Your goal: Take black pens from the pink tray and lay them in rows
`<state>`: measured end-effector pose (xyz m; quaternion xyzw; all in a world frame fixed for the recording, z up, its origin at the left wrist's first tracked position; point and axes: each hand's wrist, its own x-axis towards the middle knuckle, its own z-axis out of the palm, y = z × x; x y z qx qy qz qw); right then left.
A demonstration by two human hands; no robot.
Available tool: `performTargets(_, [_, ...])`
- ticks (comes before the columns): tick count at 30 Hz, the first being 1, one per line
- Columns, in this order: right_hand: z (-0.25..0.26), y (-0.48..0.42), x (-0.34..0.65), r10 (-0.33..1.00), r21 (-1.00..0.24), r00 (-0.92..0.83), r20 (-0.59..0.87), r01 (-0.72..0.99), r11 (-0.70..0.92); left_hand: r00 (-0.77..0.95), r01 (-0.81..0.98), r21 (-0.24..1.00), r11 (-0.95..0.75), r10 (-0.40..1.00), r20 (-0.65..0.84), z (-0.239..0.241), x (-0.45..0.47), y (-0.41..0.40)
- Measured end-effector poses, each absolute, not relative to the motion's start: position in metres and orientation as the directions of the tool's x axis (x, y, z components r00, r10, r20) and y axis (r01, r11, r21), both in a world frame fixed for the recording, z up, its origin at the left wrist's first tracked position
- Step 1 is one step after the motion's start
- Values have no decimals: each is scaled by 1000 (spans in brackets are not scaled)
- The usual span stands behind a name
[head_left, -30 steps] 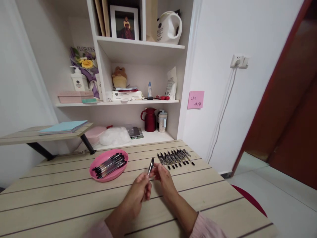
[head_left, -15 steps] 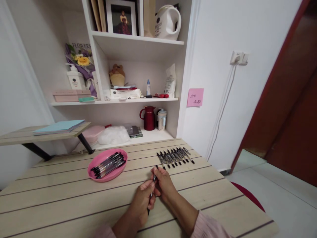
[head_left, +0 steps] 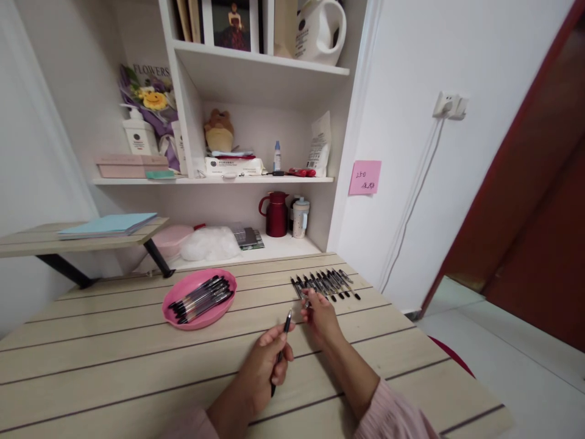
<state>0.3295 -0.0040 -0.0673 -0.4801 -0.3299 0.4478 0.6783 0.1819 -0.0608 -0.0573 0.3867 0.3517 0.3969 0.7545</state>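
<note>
My left hand (head_left: 269, 360) is closed around a black pen (head_left: 287, 323), its pointed tip uncovered and tilted up and away from me. To the right and slightly farther off, my right hand (head_left: 319, 314) pinches a small pen cap (head_left: 307, 303), mostly covered by the fingers. Just beyond that hand, a row of pens (head_left: 336, 283) lies side by side on the table, partly hidden by my fingers. A pink oval dish (head_left: 200, 326) on the left holds several dark pens (head_left: 201, 299).
The wooden-striped table (head_left: 150, 378) meets a white shelf unit (head_left: 256, 180) at the back. There stand a red jug (head_left: 276, 214) and a light cup (head_left: 300, 218). A small raised stand (head_left: 27, 238) carries blue paper (head_left: 109, 224) at left. A pink note (head_left: 364, 177) sticks to the wall.
My hands have come apart. The right hand has moved forward and right with the cap, toward the row of pens, and the pen's tip now shows in my left hand. The view has shifted slightly.
</note>
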Motion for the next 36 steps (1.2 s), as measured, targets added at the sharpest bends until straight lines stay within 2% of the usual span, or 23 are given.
performTargets(1, [-68, 0, 335, 920, -988, 391, 32, -129, 89, 439, -350, 850, 393, 871, -222, -57, 181, -60])
performTargets(3, [-66, 9, 343, 923, -988, 380, 59, 156, -1, 447, -391, 824, 411, 867, -221, -57, 179, -58])
performTargets(5, [-62, 19, 350, 931, -948, 357, 83, 316, -37, 449, -418, 807, 417, 867, -216, -57, 177, -55])
performTargets(7, [-55, 27, 352, 927, -914, 357, 114, 404, -43, 436, -436, 802, 408, 875, -208, -56, 176, -54])
performTargets(9, [-49, 34, 348, 921, -815, 358, 155, 573, -86, 414, -450, 802, 393, 887, -202, -57, 175, -52])
performTargets(11, [-45, 39, 340, 923, -636, 335, 189, 758, -145, 399, -460, 802, 381, 896, -196, -57, 174, -51])
performTargets(13, [-45, 41, 331, 933, -462, 299, 201, 868, -179, 391, -468, 804, 368, 902, -185, -59, 174, -50])
performTargets(14, [-46, 41, 327, 937, -417, 286, 202, 891, -182, 389, -470, 805, 362, 904, -179, -59, 174, -49])
performTargets(24, [-60, 43, 318, 951, -253, 221, 218, 954, -163, 397, -454, 818, 352, 902, -169, -61, 173, -47])
performTargets(36, [-55, 45, 317, 946, -252, 241, 218, 950, -184, 388, -457, 818, 351, 906, -172, -60, 175, -48])
